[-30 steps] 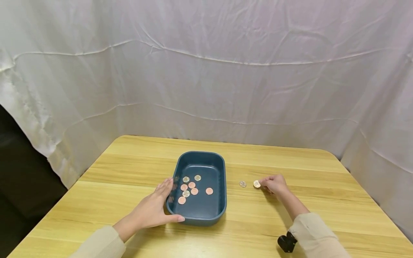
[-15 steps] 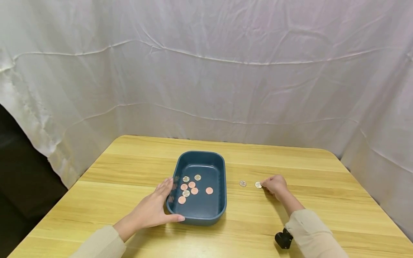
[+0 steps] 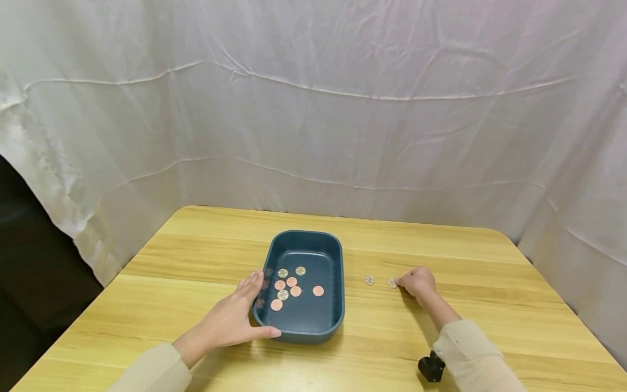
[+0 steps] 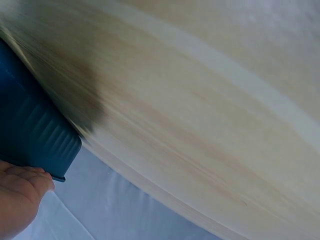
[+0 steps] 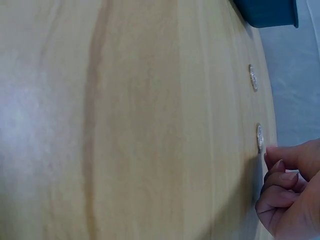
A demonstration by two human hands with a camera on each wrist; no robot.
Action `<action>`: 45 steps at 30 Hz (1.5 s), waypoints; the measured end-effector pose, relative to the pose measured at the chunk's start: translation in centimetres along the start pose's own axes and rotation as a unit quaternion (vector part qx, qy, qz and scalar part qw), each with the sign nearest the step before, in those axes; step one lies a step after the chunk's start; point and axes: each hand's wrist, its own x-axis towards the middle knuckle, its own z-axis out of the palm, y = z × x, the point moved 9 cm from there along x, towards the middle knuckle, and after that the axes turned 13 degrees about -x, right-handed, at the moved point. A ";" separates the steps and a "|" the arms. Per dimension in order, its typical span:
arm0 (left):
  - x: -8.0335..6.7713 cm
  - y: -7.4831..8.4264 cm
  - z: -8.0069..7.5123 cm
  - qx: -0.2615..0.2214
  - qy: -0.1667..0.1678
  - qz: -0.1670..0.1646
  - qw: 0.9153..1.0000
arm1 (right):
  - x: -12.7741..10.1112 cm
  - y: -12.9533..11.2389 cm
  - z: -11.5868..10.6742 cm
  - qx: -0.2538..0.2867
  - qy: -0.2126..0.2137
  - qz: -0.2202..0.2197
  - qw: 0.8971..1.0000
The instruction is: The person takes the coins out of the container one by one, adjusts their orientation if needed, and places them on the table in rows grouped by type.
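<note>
A dark blue rectangular tray [image 3: 306, 333] holds several copper-coloured and gold-coloured coins. Its near left corner sits between the spread thumb and straight fingers of my left hand [image 3: 234, 316], fingertips on the left rim and thumb on the front rim. In the left wrist view, part of that hand [image 4: 22, 192] shows against the tray's rim. Right of the tray, my right hand [image 3: 418, 282] has curled fingers, with thumb and index finger pinching the edge of a gold-coloured coin [image 3: 391, 283]. This coin [image 5: 260, 136] lies flat on the table in the right wrist view.
Between the tray and the right hand lies another gold-coloured coin [image 3: 369, 280]. A black device [image 3: 431, 367] is strapped at the right sleeve. Pale curtains [image 3: 313, 120] hang behind the wooden table [image 3: 215, 239] and along its sides.
The coin at my right fingertips was tilted up a second ago and now lies flat, slightly farther right. My left hand and the tray have stayed in place.
</note>
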 end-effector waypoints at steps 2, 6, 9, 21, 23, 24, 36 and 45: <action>0.0 0.0 0.0 -0.002 0.000 -0.001 1.000 | -0.1 -0.2 -0.3 0.015 0.005 -0.007 1.000; 0.1 0.1 -0.1 0.000 0.003 0.002 1.000 | -0.7 -1.7 -1.1 0.024 0.028 -0.054 0.998; 0.1 0.1 -0.2 0.002 0.006 0.006 1.000 | -1.4 -3.6 -1.9 0.014 0.059 -0.105 0.993; 0.0 0.1 -0.1 -0.001 0.005 0.004 1.000 | -4.8 -10.1 -1.7 0.132 0.057 -0.201 0.969; 0.0 0.0 -0.1 0.000 0.005 0.004 1.000 | -5.3 -11.0 -1.5 0.140 0.055 -0.215 0.965; 0.0 0.0 -0.1 -0.001 0.005 0.004 1.000 | -5.6 -11.5 -1.4 0.145 0.054 -0.220 0.963; -0.1 0.0 0.0 -0.002 0.004 0.002 1.000 | -7.6 -15.9 1.1 0.184 0.022 -0.266 0.946; -0.1 -0.1 0.0 -0.007 -0.001 -0.005 1.000 | -7.4 -18.5 4.3 0.173 -0.001 -0.293 0.940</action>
